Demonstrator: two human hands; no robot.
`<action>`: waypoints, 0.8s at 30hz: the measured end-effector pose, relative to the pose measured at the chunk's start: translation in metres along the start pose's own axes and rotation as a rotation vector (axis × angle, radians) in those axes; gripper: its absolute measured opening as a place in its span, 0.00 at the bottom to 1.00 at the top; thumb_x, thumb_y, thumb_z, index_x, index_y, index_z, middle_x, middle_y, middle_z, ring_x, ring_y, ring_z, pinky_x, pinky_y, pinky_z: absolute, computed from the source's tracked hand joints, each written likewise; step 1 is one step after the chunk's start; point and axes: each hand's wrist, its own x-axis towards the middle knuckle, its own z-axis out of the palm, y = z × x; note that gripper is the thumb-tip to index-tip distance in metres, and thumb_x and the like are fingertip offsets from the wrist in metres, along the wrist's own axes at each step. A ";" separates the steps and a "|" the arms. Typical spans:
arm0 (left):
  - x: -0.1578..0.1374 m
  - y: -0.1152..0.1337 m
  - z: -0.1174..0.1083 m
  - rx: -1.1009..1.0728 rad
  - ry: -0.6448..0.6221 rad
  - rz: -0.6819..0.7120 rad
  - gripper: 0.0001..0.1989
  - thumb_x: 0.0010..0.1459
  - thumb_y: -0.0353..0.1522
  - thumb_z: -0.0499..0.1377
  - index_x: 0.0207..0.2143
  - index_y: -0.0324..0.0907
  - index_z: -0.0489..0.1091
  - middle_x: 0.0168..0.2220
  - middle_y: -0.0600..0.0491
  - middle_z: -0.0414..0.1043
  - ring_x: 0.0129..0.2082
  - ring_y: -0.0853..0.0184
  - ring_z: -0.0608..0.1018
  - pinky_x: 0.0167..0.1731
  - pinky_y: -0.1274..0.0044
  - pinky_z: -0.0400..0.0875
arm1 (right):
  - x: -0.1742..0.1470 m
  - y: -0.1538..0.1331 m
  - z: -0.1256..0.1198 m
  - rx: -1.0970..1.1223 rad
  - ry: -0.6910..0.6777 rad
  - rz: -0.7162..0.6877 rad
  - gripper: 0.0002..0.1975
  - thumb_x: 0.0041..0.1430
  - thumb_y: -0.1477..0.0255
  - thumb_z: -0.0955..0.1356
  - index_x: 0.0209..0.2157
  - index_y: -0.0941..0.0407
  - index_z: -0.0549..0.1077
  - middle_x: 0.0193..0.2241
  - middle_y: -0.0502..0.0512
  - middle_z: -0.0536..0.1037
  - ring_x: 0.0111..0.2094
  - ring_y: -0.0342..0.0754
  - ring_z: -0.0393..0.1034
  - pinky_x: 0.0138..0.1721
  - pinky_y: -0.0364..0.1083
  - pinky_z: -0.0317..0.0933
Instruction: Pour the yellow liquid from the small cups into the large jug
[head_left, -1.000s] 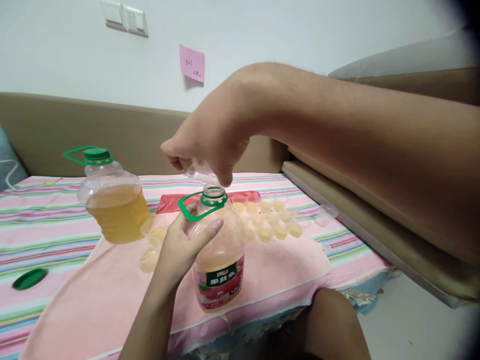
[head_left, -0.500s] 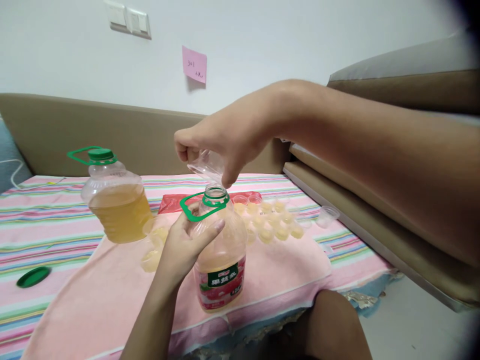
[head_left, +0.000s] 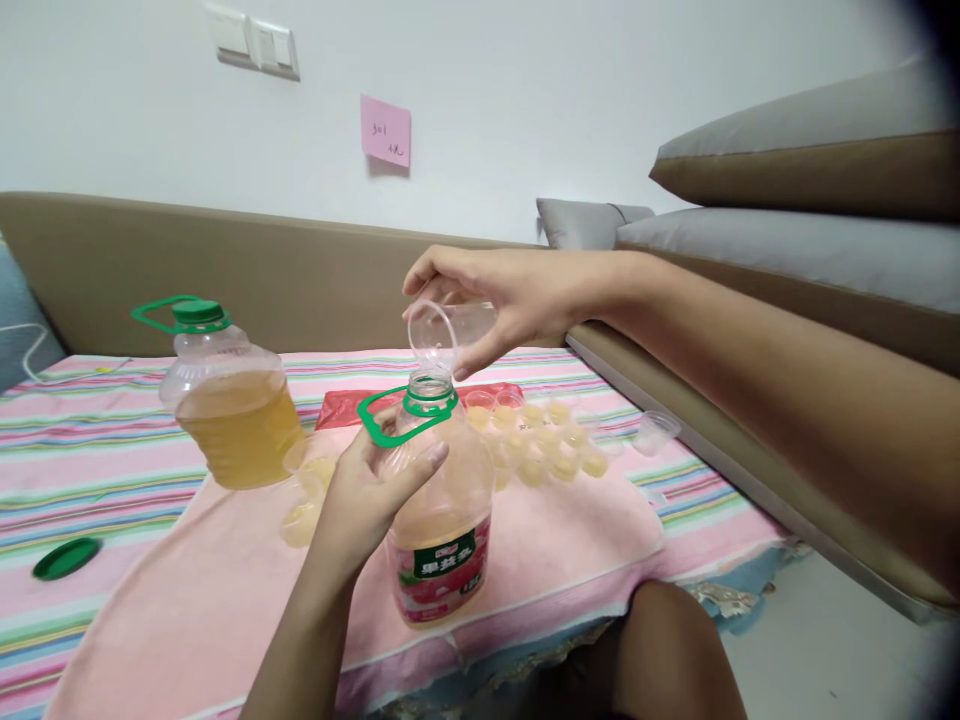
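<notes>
A clear plastic juice bottle (head_left: 442,490) with a red-and-green label stands uncapped on the pink towel, a green carry ring round its neck. My left hand (head_left: 382,485) is wrapped round the bottle's upper side, thumb in front. Just above the bottle mouth, my right hand (head_left: 499,300) grips a clear plastic cup (head_left: 433,335) lying on its side, its opening toward the left and its rim close to the mouth. No liquid can be made out in that cup.
A capped bottle of yellow juice (head_left: 240,420) stands at the left, near cups (head_left: 300,520) of pale liquid. Several filled cups (head_left: 532,445) stand right of the held bottle, and one cup (head_left: 656,432) is farther right. A green cap (head_left: 67,558) lies on the striped sheet.
My right hand has dropped lower and its wrist has straightened. The cup has turned from tipped over the bottle mouth to lying sideways above it. My left hand stays on the bottle.
</notes>
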 end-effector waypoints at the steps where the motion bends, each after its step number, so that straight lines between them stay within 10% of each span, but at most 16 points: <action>1: 0.000 0.000 0.000 -0.005 0.000 -0.005 0.34 0.58 0.49 0.75 0.60 0.43 0.75 0.65 0.41 0.75 0.68 0.42 0.74 0.72 0.49 0.61 | -0.004 0.006 0.003 0.052 0.018 -0.009 0.36 0.55 0.79 0.83 0.60 0.58 0.66 0.59 0.58 0.74 0.65 0.55 0.67 0.69 0.51 0.63; 8: 0.000 0.003 0.001 0.009 0.013 -0.038 0.37 0.55 0.50 0.76 0.61 0.42 0.75 0.59 0.40 0.80 0.68 0.42 0.74 0.72 0.50 0.61 | -0.023 0.043 0.027 0.353 0.306 0.051 0.45 0.51 0.66 0.83 0.63 0.57 0.59 0.60 0.61 0.73 0.65 0.56 0.67 0.74 0.56 0.56; 11: 0.000 0.001 -0.001 0.017 0.022 -0.042 0.34 0.55 0.49 0.76 0.59 0.43 0.76 0.53 0.42 0.83 0.65 0.42 0.76 0.71 0.52 0.63 | -0.045 0.062 0.032 0.504 0.558 0.187 0.51 0.44 0.64 0.86 0.62 0.56 0.58 0.60 0.62 0.74 0.58 0.59 0.73 0.66 0.60 0.68; 20: 0.002 -0.003 -0.003 0.065 0.078 -0.040 0.34 0.51 0.50 0.77 0.56 0.47 0.78 0.59 0.45 0.80 0.65 0.39 0.75 0.70 0.52 0.65 | -0.231 0.124 0.072 0.416 1.502 0.756 0.45 0.32 0.69 0.83 0.53 0.54 0.63 0.54 0.63 0.78 0.55 0.60 0.76 0.47 0.48 0.78; 24: 0.002 0.006 0.000 0.150 0.105 -0.038 0.32 0.49 0.51 0.77 0.54 0.51 0.79 0.61 0.50 0.78 0.65 0.38 0.74 0.71 0.51 0.64 | -0.288 0.154 0.104 0.259 1.774 0.838 0.47 0.35 0.67 0.82 0.54 0.50 0.56 0.57 0.68 0.75 0.59 0.63 0.73 0.55 0.52 0.75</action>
